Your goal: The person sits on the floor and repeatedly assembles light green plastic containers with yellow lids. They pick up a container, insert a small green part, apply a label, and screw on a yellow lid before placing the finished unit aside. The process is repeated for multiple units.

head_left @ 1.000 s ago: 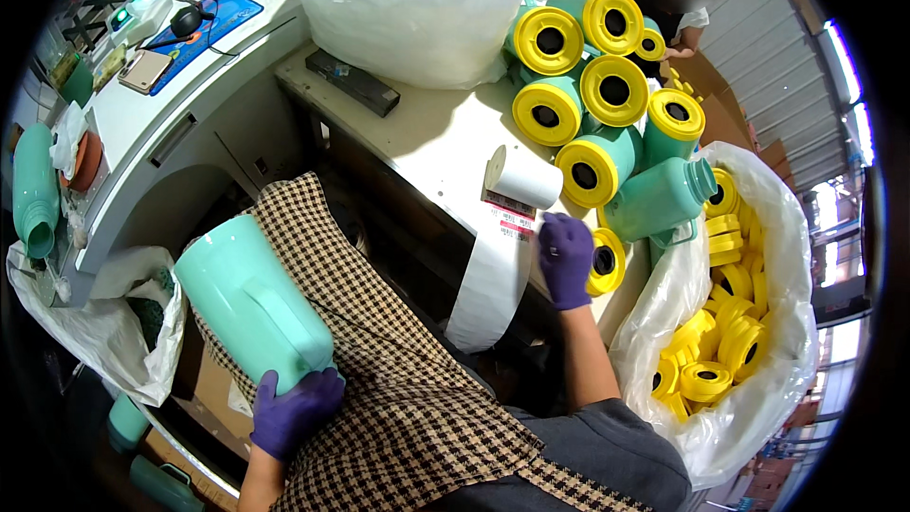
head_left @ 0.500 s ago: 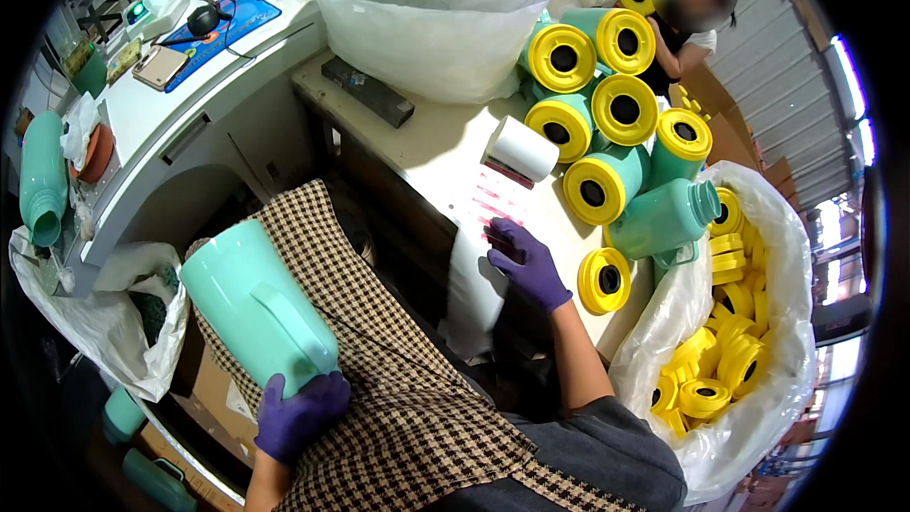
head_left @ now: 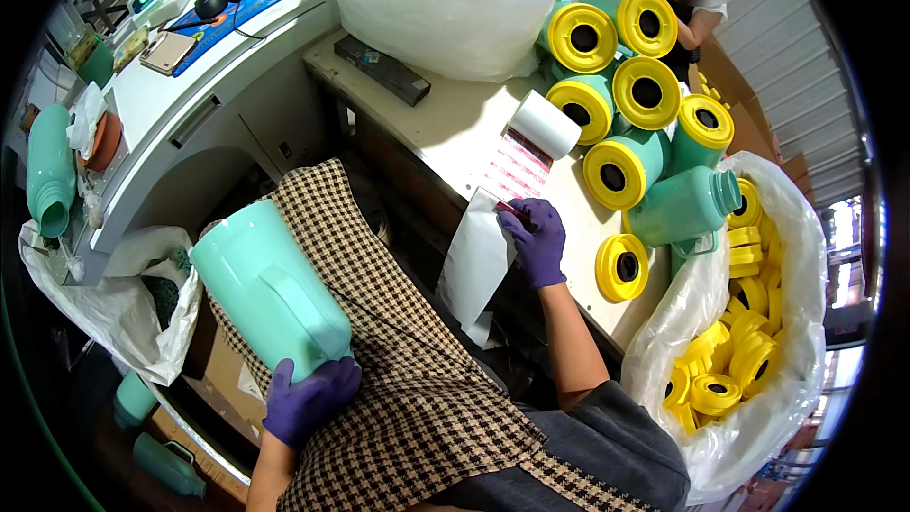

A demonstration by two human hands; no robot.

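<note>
Gloved left hand (head_left: 308, 401) grips smooth mint plastic jug (head_left: 268, 288); right hand (head_left: 536, 242) pinches label strip (head_left: 512, 173).

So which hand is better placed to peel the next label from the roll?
Right, probably. The right hand already pinches a label on the strip unrolled from the roll. The left hand is busy holding the jug on the lap.
</note>
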